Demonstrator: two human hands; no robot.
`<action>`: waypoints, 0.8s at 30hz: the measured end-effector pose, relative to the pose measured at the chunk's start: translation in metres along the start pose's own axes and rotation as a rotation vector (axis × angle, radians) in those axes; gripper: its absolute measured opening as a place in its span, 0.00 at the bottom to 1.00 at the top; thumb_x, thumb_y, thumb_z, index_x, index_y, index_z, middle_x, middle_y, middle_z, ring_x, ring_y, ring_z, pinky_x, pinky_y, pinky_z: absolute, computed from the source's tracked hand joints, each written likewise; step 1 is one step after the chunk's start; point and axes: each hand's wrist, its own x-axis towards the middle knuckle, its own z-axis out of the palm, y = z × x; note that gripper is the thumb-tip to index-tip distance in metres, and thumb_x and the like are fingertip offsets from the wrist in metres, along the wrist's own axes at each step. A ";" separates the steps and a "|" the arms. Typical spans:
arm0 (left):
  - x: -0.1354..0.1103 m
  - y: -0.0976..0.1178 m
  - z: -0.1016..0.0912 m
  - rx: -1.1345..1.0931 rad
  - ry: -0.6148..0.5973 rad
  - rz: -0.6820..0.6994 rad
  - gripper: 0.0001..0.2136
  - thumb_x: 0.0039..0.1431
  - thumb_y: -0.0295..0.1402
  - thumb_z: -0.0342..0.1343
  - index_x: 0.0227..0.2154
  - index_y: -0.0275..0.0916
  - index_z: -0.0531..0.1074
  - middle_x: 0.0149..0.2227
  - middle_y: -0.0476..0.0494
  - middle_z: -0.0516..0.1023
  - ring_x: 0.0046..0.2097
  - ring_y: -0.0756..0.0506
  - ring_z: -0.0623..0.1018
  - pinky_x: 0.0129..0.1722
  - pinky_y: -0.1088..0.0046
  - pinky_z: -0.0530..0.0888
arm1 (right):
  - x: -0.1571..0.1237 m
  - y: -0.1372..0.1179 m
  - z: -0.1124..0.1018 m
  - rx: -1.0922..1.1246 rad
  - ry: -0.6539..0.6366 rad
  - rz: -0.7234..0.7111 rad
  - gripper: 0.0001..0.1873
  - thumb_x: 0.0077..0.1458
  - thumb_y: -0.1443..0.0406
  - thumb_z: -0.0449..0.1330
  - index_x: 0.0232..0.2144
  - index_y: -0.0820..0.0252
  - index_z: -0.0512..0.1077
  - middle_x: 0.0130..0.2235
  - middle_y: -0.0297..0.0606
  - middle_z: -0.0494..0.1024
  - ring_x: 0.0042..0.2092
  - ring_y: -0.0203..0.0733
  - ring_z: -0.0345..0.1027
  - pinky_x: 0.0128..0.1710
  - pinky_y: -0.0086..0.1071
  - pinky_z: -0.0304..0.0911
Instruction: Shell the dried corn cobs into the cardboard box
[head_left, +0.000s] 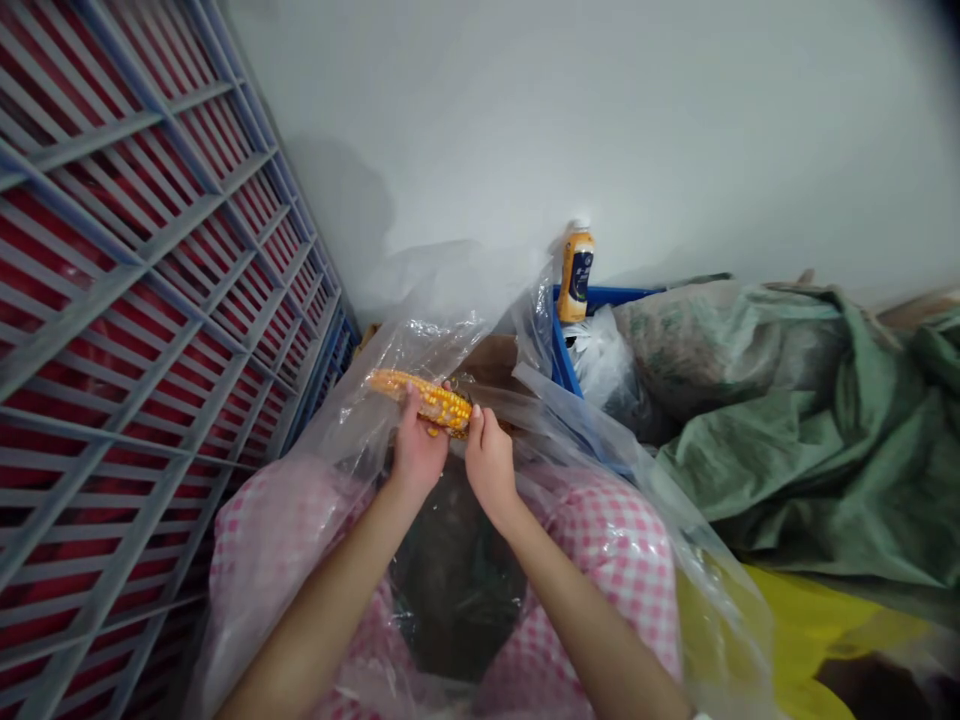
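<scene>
Both my hands grip a yellow corn cob (pixel 424 395) held level over a clear plastic bag (pixel 360 420) spread on my lap. My left hand (pixel 416 450) wraps the middle of the cob, thumb on top. At the cob's right end, my right hand (pixel 487 460) is closed on it with the thumb pressed against the kernels. The cob's left tip pokes out free. Pink checked fabric (pixel 622 550) covers my knees under the plastic. A dark opening (pixel 457 590) lies between them.
A grey grille (pixel 135 300) with red behind it fills the left. An orange bottle (pixel 576 272) stands by a blue crate (pixel 562 360) against the white wall. Green sacks (pixel 810 430) pile up at right, with yellow plastic (pixel 817 620) below them.
</scene>
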 end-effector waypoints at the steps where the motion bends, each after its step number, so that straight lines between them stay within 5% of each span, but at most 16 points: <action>1: 0.000 0.000 0.000 0.001 -0.003 0.005 0.10 0.59 0.37 0.49 0.34 0.37 0.71 0.33 0.46 0.75 0.37 0.49 0.76 0.39 0.73 0.72 | 0.000 0.001 0.000 -0.006 -0.008 -0.004 0.14 0.59 0.60 0.39 0.26 0.58 0.58 0.23 0.33 0.62 0.25 0.36 0.56 0.26 0.30 0.47; 5: 0.002 0.003 0.000 -0.021 0.017 0.002 0.10 0.58 0.38 0.50 0.33 0.37 0.70 0.33 0.46 0.75 0.36 0.49 0.76 0.39 0.72 0.72 | 0.001 0.002 0.002 0.193 -0.026 0.012 0.15 0.58 0.57 0.41 0.24 0.57 0.57 0.23 0.32 0.61 0.25 0.35 0.55 0.26 0.29 0.48; 10: 0.005 0.005 0.000 0.003 0.012 -0.005 0.08 0.54 0.38 0.54 0.33 0.38 0.70 0.32 0.48 0.75 0.36 0.49 0.76 0.38 0.71 0.71 | 0.006 -0.001 -0.001 0.513 -0.114 0.236 0.24 0.55 0.47 0.41 0.20 0.57 0.57 0.19 0.29 0.57 0.20 0.33 0.48 0.20 0.27 0.46; 16: 0.003 0.001 -0.003 0.049 -0.037 -0.010 0.06 0.55 0.34 0.53 0.32 0.37 0.71 0.31 0.47 0.75 0.35 0.50 0.76 0.39 0.73 0.71 | 0.005 -0.001 -0.003 0.266 -0.048 0.038 0.19 0.57 0.53 0.44 0.23 0.57 0.62 0.25 0.31 0.65 0.28 0.35 0.58 0.28 0.27 0.51; 24: 0.002 -0.001 -0.004 0.058 -0.021 0.018 0.06 0.54 0.34 0.54 0.33 0.39 0.71 0.32 0.49 0.75 0.35 0.50 0.75 0.39 0.73 0.71 | 0.005 0.003 -0.004 0.162 -0.078 0.001 0.15 0.58 0.58 0.42 0.23 0.56 0.59 0.23 0.33 0.64 0.26 0.37 0.58 0.28 0.29 0.49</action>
